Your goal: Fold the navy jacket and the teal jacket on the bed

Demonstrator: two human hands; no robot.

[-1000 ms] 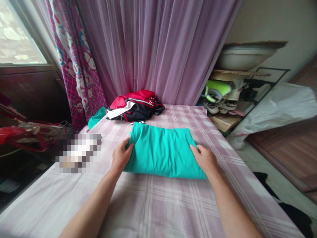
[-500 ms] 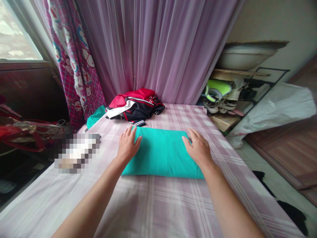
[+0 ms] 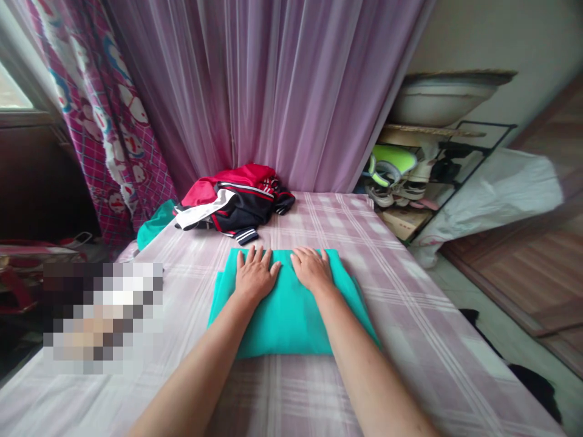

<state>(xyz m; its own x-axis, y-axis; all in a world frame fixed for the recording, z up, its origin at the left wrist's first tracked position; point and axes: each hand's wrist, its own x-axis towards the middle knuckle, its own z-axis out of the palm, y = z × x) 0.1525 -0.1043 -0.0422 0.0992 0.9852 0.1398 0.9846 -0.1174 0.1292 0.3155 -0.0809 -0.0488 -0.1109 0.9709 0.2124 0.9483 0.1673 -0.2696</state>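
Note:
A folded teal cloth (image 3: 286, 321) lies flat in front of me, its layered edges showing at the left and right sides. Palm down on its upper left part rests my left hand (image 3: 255, 273), fingers spread. My right hand (image 3: 314, 268) lies flat on the upper right part, its fingers stretched out and closer together. Neither hand grips anything. Whether the cloth is a garment, I cannot tell.
A plaid sheet (image 3: 410, 364) covers the surface under the cloth. Beyond lies a pile of red and navy clothes (image 3: 246, 200), with another teal cloth (image 3: 157, 224) at its left. Purple curtains (image 3: 273, 91) hang behind. A shoe rack (image 3: 473, 164) stands at the right.
Both hands have moved inward from the cloth's sides onto its top. The cloth now looks narrower and taller, with layers showing at its sides. The view has shifted slightly.

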